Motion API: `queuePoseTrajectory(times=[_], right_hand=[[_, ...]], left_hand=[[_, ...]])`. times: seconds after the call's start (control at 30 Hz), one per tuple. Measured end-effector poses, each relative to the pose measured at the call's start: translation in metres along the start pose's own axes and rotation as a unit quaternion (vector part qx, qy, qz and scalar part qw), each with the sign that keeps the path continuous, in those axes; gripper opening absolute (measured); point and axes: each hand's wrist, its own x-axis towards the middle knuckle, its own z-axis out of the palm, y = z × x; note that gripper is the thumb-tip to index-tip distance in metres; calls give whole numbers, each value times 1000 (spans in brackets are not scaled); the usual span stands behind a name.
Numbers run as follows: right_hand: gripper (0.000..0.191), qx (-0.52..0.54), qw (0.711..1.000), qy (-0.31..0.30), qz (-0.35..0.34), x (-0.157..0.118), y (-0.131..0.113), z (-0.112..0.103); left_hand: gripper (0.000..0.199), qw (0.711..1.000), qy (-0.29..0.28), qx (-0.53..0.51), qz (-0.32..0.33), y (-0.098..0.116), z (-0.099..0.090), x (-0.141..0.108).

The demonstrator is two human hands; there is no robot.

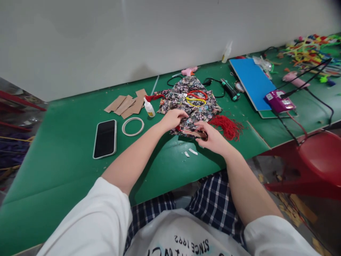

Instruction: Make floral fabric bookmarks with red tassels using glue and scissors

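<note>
A dark floral fabric (190,85) lies bunched on the table in front of me. My left hand (173,120) is at its near left part, with curled fingers closed on the cloth. At the near right edge, my right hand (211,138) has thumb and fingers closed around the fabric, beside a strip of brown cardboard (195,134) showing in the fold. Scissors (197,99) with red and yellow handles rest on top of the cloth. Red yarn (229,127) spreads out right of my right hand. Two small white strips (193,152) lie just below the fabric.
Left of the fabric are a white glue bottle (149,107), cardboard pieces (124,105), a tape ring (133,118) and a phone (105,138). Behind it lies a pink glue gun (189,71). To the right are a utility knife (230,89), blue board (252,81), purple box (279,101) and red stool (322,153).
</note>
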Motion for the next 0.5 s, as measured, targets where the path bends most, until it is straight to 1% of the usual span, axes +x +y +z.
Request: queuePoseTrajectory(times=[0.07,0.13,0.3,0.5], right_hand=[[52,-30,999,9,-8,-6,0,3],[51,-54,998,12,-6,-13,-2,4],[48,-99,995,20,24,-31,-11,7],[44,-111,992,37,56,-44,-19,9]], left_hand=[[33,998,15,63,28,-4,4,-4],[28,995,20,93,35,-7,4,-10],[24,990,22,138,29,-12,3,-22],[27,983,43,177,2,-15,5,-34]])
